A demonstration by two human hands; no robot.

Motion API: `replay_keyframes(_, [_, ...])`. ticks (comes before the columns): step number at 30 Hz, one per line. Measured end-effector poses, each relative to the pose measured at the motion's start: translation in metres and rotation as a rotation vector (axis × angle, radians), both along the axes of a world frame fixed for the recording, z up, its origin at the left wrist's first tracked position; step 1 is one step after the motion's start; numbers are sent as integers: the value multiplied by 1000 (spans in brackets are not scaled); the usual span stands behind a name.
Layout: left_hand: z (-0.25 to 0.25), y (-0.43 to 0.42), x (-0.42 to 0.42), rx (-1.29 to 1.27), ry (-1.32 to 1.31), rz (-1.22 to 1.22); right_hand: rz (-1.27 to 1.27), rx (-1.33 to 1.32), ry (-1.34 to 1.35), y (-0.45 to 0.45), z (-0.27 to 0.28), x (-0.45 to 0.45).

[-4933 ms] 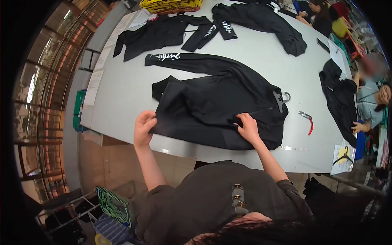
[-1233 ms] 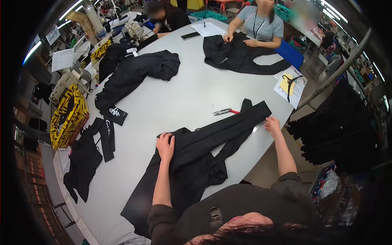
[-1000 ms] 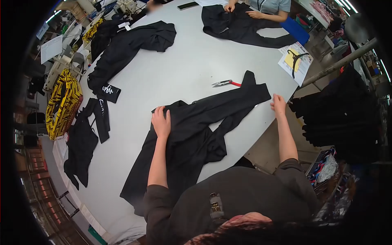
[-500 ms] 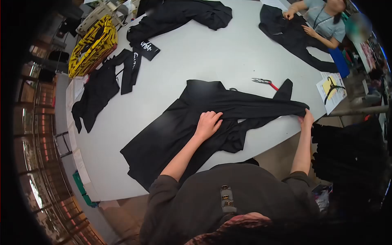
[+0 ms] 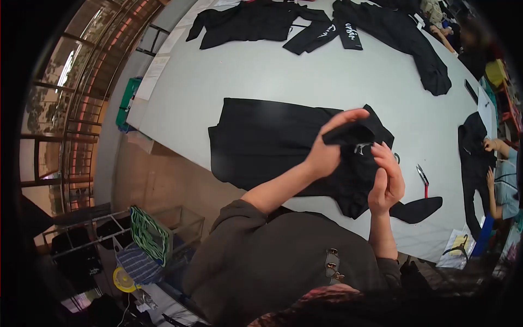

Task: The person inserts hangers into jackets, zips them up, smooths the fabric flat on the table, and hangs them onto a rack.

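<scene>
A black garment lies spread across the table in front of me. My left hand holds a raised black fold of it, which looks like a sleeve end, between the thumb and the outstretched fingers. A small pale mark shows on the cloth beside that fold. My right hand is just to the right, its fingers curved and apart from the thumb, fingertips close to the raised cloth; whether they touch it I cannot tell. Another black sleeve sticks out beyond my right hand. Red-handled thread snips lie near it.
More black garments lie along the far side, some with white lettering. At the right, another person's hands are on a black garment. A hanger rests on papers by the table edge. A rack with bags stands lower left.
My view has swung left. My right hand has left the far sleeve end and come next to my left hand, which has lifted from lying flat and now holds up cloth.
</scene>
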State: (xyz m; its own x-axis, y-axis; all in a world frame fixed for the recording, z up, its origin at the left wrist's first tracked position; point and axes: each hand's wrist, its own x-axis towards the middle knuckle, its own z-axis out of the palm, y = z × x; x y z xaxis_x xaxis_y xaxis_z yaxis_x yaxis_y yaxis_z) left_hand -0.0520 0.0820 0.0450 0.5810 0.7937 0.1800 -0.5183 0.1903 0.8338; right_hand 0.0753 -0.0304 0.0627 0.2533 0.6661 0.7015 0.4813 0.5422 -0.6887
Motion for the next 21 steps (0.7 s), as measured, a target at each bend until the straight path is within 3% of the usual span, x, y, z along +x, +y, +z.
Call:
replay_keyframes(2, [6,37,-72,-364,-225,75,-79,-235,290,31,-34,-10])
replay_keyframes(3, [9,56,-108,-529,-349,136,-146,-351,165,48,-51,-11])
replay_keyframes(5, [-13,88,-184,-393,-329,344,-210,-455,-173,74,-106,-5])
replay_keyframes(7, [-61,113,-259,-335,-66,797,-191,-625,-501,74,-155,-3])
replay_keyframes(8, [-90,118,-294,-244,207,1008,-200,-730,-699,67,-174,-3])
replay_keyframes(9, [-122,115,-330,-243,712,1242,-220,-677,-796,61,-200,3])
replay_keyframes(11, [-201,104,-405,-293,972,1505,-265,-750,-843,51,-195,7])
replay_keyframes(15, [-222,70,-413,17,1116,1538,-355,-828,-852,21,-196,33])
replay_keyframes(17, [-206,70,-373,169,1307,1440,-391,-871,-877,7,-199,48])
replay_keyframes(19, [-197,86,-331,195,1221,1336,-422,-911,-891,-3,-201,63])
replay_keyframes(21, [-210,108,-303,191,1317,1095,-434,-878,-876,-10,-203,76])
